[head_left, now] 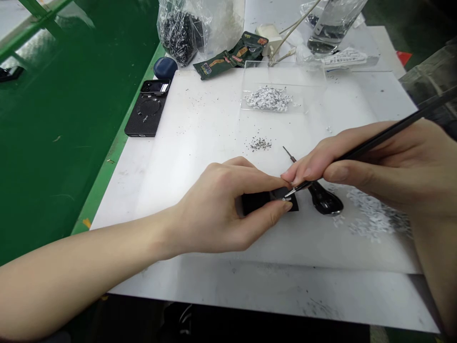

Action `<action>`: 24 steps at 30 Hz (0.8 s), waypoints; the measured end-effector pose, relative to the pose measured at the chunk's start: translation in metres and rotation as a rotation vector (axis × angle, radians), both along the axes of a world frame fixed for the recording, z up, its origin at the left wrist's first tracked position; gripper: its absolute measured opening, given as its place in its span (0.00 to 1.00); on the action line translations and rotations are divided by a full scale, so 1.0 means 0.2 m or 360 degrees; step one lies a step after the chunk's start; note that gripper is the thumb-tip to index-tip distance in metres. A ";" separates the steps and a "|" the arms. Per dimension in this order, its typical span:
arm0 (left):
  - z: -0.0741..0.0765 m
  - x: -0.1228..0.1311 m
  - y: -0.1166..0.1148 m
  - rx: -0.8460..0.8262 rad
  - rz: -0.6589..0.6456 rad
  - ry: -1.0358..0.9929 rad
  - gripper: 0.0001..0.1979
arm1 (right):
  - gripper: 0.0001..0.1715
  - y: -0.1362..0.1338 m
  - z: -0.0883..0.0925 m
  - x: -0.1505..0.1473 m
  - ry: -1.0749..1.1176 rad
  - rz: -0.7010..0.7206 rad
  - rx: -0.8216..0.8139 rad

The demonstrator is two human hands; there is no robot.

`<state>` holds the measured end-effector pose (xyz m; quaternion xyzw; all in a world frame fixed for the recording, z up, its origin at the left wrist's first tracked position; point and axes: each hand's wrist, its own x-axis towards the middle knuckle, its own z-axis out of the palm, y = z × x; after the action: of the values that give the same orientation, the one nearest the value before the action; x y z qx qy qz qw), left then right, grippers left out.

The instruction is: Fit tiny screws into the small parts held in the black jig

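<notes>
My view of the small black block (254, 203) is poor: my left hand (221, 209) covers most of it, and I can't make out what sort of part it is. The far end of the black tweezers (392, 129) runs out of frame at the right, as does my right wrist.

My left thumb and forefinger are closed tight on the block, pinning it to the white table sheet (200, 138) near the middle. My right hand (385, 166) is closed around the tweezers in a pen grip. Their tip touches a tiny white piece (286, 199) at the block's right edge; whether the tip is pinched on it, I cannot tell.

A black-handled screwdriver (323, 197) lies just right of the block, partly under my right fingers.

Farther off, a clear tray (250, 81) holds a heap of small white parts (269, 98). A plastic bag (178, 31) at the far left holds black bits. A bottle (332, 24) stands at the far right, cut off at the top. Loose white parts (371, 216) are scattered at the near right.
</notes>
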<state>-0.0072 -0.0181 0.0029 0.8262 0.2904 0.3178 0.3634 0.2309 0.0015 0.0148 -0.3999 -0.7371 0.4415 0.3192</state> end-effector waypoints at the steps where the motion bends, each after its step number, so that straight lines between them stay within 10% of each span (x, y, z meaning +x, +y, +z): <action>1: 0.00 0.00 0.00 -0.0001 0.0003 0.0005 0.07 | 0.04 0.00 0.00 0.00 -0.0002 -0.0003 0.0004; 24: 0.01 0.00 0.01 0.0014 -0.0034 0.0017 0.08 | 0.05 0.00 0.01 0.01 0.0001 0.0075 0.0016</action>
<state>-0.0070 -0.0170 0.0040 0.8324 0.2821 0.3108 0.3617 0.2326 0.0017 0.0159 -0.3806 -0.7484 0.4453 0.3111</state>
